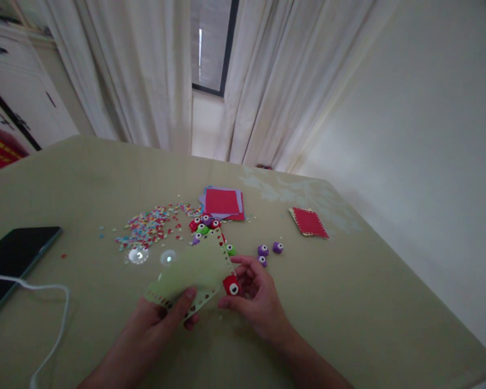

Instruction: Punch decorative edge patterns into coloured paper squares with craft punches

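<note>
My left hand (168, 319) pinches the near edge of a pale green paper sheet (190, 267) with small holes punched along its borders. My right hand (257, 297) grips a small red craft punch (230, 285) clamped on the sheet's right corner. Just beyond the sheet lie more little punches, red, green and purple (204, 224). Three purple punches (267, 251) sit to the right of the sheet.
Coloured paper confetti (152, 227) is scattered left of the punches. A stack of red and purple paper squares (222, 204) and a single red punched square (309, 222) lie farther back. A dark phone (14, 259) with a white cable (52, 324) rests at the left.
</note>
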The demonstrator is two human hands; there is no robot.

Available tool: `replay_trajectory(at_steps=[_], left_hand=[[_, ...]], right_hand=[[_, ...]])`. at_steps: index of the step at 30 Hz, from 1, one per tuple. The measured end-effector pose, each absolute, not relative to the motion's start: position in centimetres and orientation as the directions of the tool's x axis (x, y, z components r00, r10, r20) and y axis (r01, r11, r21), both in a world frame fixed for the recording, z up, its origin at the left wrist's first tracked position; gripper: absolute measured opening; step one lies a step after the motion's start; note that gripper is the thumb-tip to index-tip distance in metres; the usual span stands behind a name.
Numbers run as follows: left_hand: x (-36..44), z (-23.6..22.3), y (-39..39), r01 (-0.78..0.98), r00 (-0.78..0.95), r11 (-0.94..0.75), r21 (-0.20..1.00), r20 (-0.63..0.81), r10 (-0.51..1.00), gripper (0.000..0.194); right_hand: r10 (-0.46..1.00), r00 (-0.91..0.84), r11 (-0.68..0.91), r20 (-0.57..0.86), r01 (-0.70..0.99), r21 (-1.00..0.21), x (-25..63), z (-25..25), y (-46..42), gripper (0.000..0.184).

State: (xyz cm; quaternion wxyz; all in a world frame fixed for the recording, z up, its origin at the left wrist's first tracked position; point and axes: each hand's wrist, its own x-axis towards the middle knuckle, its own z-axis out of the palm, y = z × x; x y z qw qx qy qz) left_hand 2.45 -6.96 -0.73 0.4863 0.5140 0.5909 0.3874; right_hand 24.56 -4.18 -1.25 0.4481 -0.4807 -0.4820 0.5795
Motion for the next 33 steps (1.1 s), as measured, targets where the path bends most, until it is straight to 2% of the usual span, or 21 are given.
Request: replay_trajectory(at_steps=[3,7,12,17,25,33], left_hand=[[2.22,-0.80,-6.80,0.235,-0.016,0.182,0.955,-0.183,0.983,0.044],[2.04,-0.82,-6.71,0.205,-0.055,0.189,0.960,-0.181,0.982,0.042],[2.19,-0.76,-6.64,0.149,-0.057,0.191,0.970,-0.184,0.981,0.033],[2.24,-0.60,-6.61,0.126,-0.123,0.234,0.964,-0.218,0.968,0.036],[2.46,-0.96,-6.76,0.100,-0.056,0.220,0.970,-0.215,0.975,0.043],[2.38,-0.62,-6.60,0.176,-0.071,0.260,0.949,-0.251,0.965,0.035]], right_hand=[[0.974,-0.154,-0.175,-0.168,-0.033,-0.984,24.83,-1.37,-4.06,0.067],[0.969,-0.210,-0.136,-0.128,-0.020,-0.991,25.11,-1.31,-4.07,0.055],[0.975,-0.205,-0.102,-0.090,-0.046,-0.994,25.21,-1.35,-4.26,0.065],[0.988,-0.155,-0.030,-0.026,-0.024,-0.999,25.13,-1.03,-4.40,0.060],[0.995,-0.100,-0.010,-0.023,0.122,-0.993,25.15,-0.74,-4.63,0.058],[0.994,-0.105,-0.026,-0.035,0.086,-0.996,24.78,-0.52,-4.66,0.061]])
